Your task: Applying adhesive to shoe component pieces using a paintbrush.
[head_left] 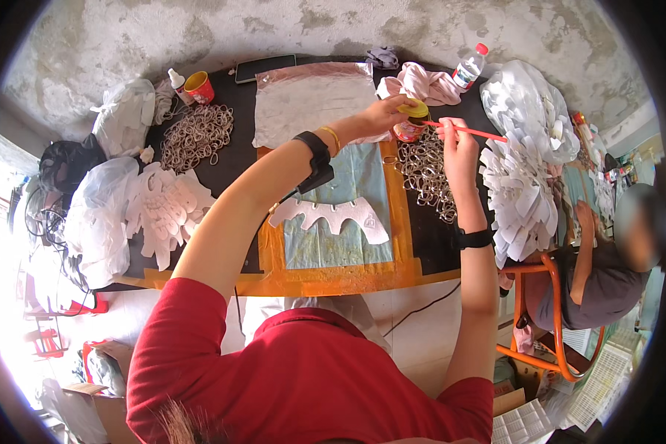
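My left hand [386,115] reaches across to the far right of the table. Its fingers are closed on the yellow rim of a small red and yellow cup [409,132]. Pinched in my right hand [457,139] is a thin red stick [487,135], like a brush handle, whose left end meets the cup's mouth; its tip is hidden. A white cut-out strip [338,214] with scalloped notches lies nearer me on a blue-green sheet [362,251] edged with orange tape. Beside the cup is a pile of metal rings [431,174].
White cut-out pieces fan out at right [522,192] and left [166,203], near plastic bags [100,214]. More metal rings [197,137] lie far left. A silvery sheet [311,96], pink cloth [425,85] and bottle [470,68] stand behind. Another person [596,281] works at right by an orange chair frame [555,318].
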Demonstrator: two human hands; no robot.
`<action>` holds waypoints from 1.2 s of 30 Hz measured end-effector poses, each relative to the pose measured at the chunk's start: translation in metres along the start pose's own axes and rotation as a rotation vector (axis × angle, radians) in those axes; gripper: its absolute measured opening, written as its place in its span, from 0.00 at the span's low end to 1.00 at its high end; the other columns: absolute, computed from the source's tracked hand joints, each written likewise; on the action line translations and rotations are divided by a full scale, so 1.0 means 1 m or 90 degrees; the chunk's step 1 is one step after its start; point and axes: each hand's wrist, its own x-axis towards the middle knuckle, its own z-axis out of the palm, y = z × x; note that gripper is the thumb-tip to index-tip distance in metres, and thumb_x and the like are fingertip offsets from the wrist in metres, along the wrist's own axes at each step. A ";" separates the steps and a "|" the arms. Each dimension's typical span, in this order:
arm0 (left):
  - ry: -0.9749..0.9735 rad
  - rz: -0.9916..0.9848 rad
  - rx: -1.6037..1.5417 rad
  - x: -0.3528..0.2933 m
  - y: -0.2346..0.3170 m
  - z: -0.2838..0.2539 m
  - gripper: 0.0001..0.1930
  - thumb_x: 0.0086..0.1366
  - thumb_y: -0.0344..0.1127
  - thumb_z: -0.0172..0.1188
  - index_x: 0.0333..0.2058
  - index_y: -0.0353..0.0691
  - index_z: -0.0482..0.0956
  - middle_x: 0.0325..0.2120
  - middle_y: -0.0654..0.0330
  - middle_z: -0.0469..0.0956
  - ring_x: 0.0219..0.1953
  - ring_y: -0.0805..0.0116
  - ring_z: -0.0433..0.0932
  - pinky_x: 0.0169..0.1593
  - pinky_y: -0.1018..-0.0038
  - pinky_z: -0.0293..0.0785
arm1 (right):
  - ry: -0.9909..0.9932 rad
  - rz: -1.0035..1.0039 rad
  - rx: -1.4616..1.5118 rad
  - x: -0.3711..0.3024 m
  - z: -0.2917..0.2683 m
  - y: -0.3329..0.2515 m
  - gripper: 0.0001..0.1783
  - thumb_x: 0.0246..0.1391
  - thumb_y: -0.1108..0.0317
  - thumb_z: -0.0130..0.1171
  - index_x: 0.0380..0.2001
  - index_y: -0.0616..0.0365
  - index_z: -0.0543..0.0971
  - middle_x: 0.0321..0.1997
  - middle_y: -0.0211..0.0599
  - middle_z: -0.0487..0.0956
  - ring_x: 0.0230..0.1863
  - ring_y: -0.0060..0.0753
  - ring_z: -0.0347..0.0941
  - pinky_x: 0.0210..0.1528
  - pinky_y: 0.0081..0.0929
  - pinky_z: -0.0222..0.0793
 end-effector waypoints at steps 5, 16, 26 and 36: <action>-0.013 -0.142 -0.157 -0.002 0.007 0.001 0.20 0.63 0.32 0.47 0.55 0.45 0.66 0.49 0.60 0.71 0.48 0.66 0.72 0.50 0.71 0.68 | 0.052 0.083 0.153 0.000 -0.004 0.011 0.13 0.61 0.66 0.47 0.36 0.66 0.76 0.26 0.37 0.79 0.27 0.23 0.74 0.33 0.22 0.70; 0.175 -0.299 -0.140 -0.006 0.021 -0.003 0.25 0.65 0.54 0.42 0.53 0.43 0.69 0.48 0.55 0.71 0.50 0.63 0.70 0.51 0.67 0.66 | 0.140 0.178 0.250 -0.005 -0.021 0.010 0.16 0.62 0.63 0.46 0.35 0.67 0.75 0.25 0.38 0.79 0.25 0.23 0.73 0.33 0.19 0.69; -0.059 -0.031 0.154 -0.161 0.134 -0.026 0.19 0.62 0.37 0.56 0.51 0.39 0.69 0.45 0.50 0.74 0.47 0.62 0.74 0.49 0.69 0.71 | 0.154 0.342 0.403 -0.015 -0.030 0.034 0.17 0.60 0.60 0.49 0.37 0.67 0.73 0.30 0.42 0.79 0.30 0.27 0.75 0.37 0.20 0.71; 0.015 -0.113 0.220 -0.079 0.093 -0.040 0.17 0.60 0.33 0.55 0.49 0.40 0.72 0.44 0.55 0.75 0.40 0.65 0.77 0.44 0.72 0.75 | 0.175 0.426 0.609 -0.027 -0.027 0.048 0.16 0.59 0.61 0.51 0.40 0.64 0.71 0.35 0.40 0.77 0.37 0.28 0.74 0.45 0.23 0.69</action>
